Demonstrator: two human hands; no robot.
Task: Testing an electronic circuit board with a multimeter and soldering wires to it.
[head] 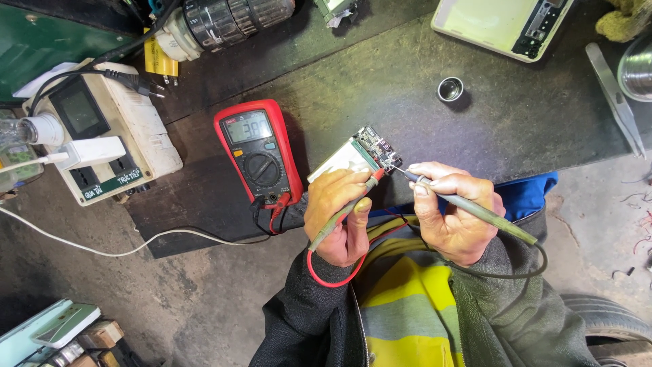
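The left hand (337, 214) is closed around a small white device with an exposed circuit board (363, 155) at its far end, and the same fingers pinch the red probe (353, 204) against it, its tip touching the board. The right hand (454, 216) is closed in a pen-like grip on the black probe (475, 212), whose metal tip meets the board's right edge. Both hands sit close together, just over the near edge of the dark bench mat (380, 88), above the person's yellow and grey vest.

Left of the hands, near but apart, a red multimeter (259, 155) lies flat on the mat with its leads plugged in at its near end; the red and black wires loop off the mat edge towards the hands. Further left, a white socket box (109, 132) straddles the mat's left edge.

Far of the hands the mat is open up to a small metal cup (450, 89). A white casing (499, 24) lies at the far edge, and metal tweezers (614, 95) lie at the far right.
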